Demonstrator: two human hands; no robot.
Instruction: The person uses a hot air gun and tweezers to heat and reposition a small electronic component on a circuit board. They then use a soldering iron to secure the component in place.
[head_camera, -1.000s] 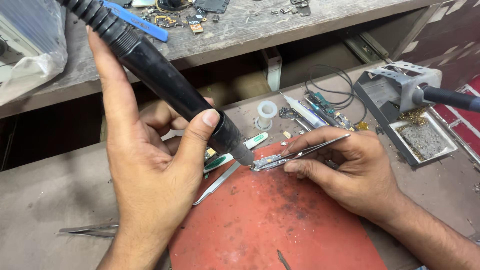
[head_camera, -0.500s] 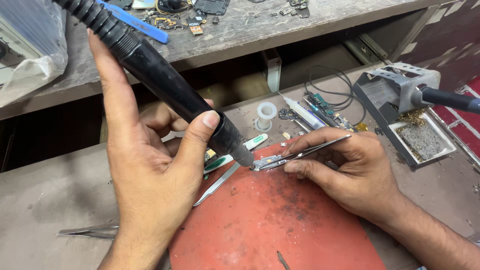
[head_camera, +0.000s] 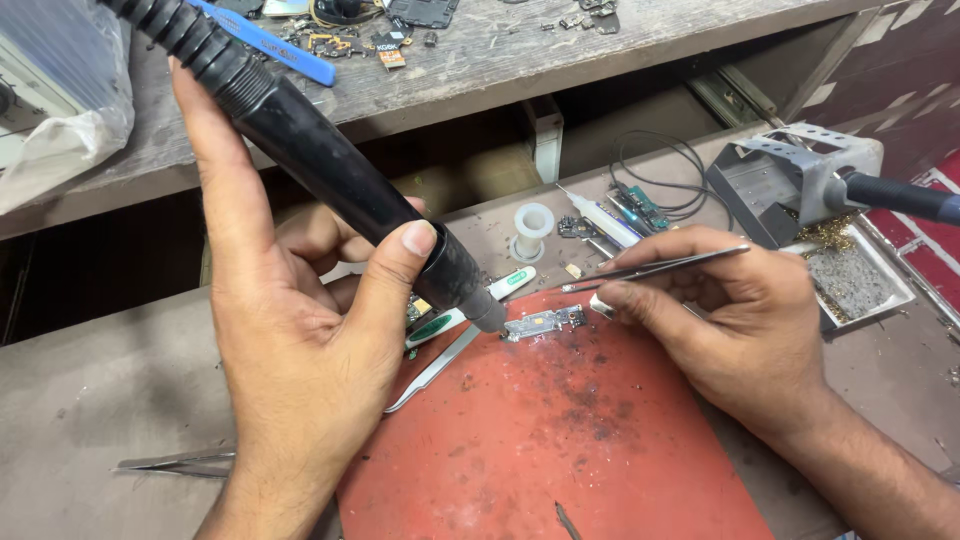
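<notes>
Since a second ago we have barely shifted. Our left hand (head_camera: 300, 350) stays wrapped around the black hot-air handpiece (head_camera: 330, 170), nozzle just beside the small circuit board (head_camera: 545, 322) at the red mat's (head_camera: 560, 440) upper edge. Our right hand (head_camera: 730, 330) pinches tweezers (head_camera: 650, 268) shut. Lingering heat could scorch the board, which lies lengthwise left to right.

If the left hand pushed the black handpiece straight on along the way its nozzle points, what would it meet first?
Most likely the small circuit board on the red mat. The left hand aims the black handpiece down and to the right, and its nozzle tip sits just beside the board's left end. Whether they already touch is unclear.
</notes>
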